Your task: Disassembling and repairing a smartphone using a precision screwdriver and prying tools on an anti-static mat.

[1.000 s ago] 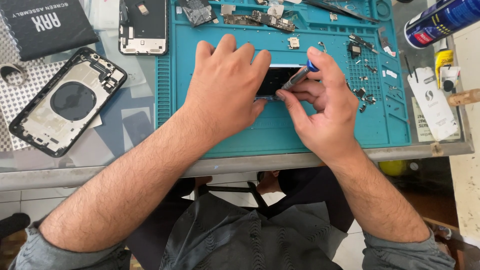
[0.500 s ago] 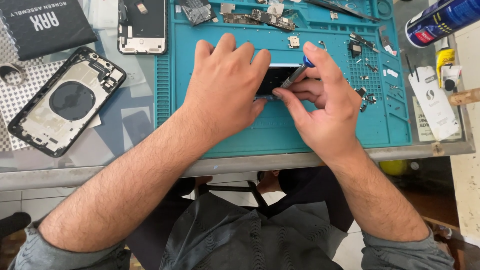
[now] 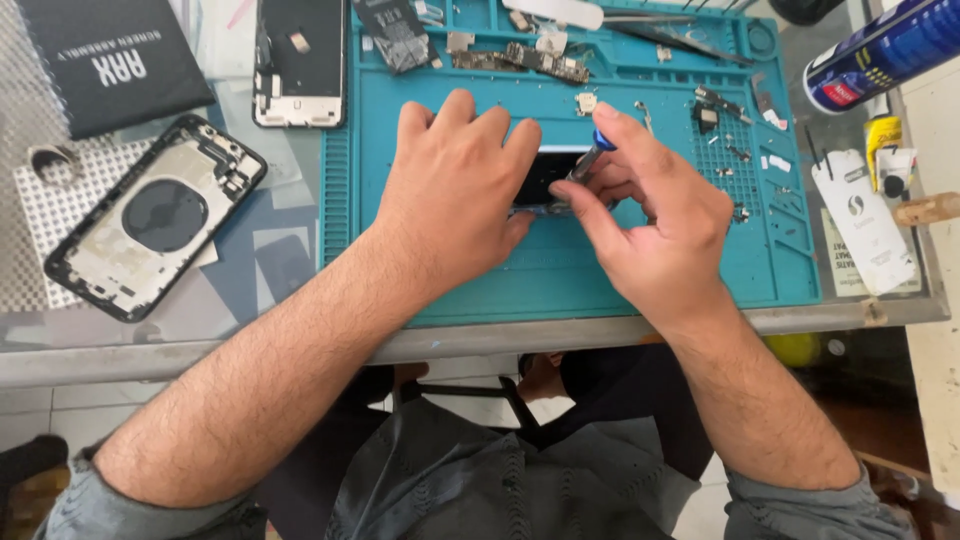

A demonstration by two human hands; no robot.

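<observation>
We press the left hand [image 3: 455, 190] flat on the dark phone part [image 3: 545, 175] mid-mat [image 3: 560, 270]; right hand [image 3: 650, 225] fingers pinch the blue-capped screwdriver [image 3: 588, 157]; we keep it upright, turning gently.

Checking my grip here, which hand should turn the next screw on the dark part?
Right. The right hand already pinches the blue-tipped screwdriver with its tip on the dark part; the left hand lies flat, pinning it to the teal mat.

Bare mat [image 3: 620, 275] lies near the hands; small parts [image 3: 735, 150] crowd its right, circuit boards [image 3: 520, 60] its top.
</observation>
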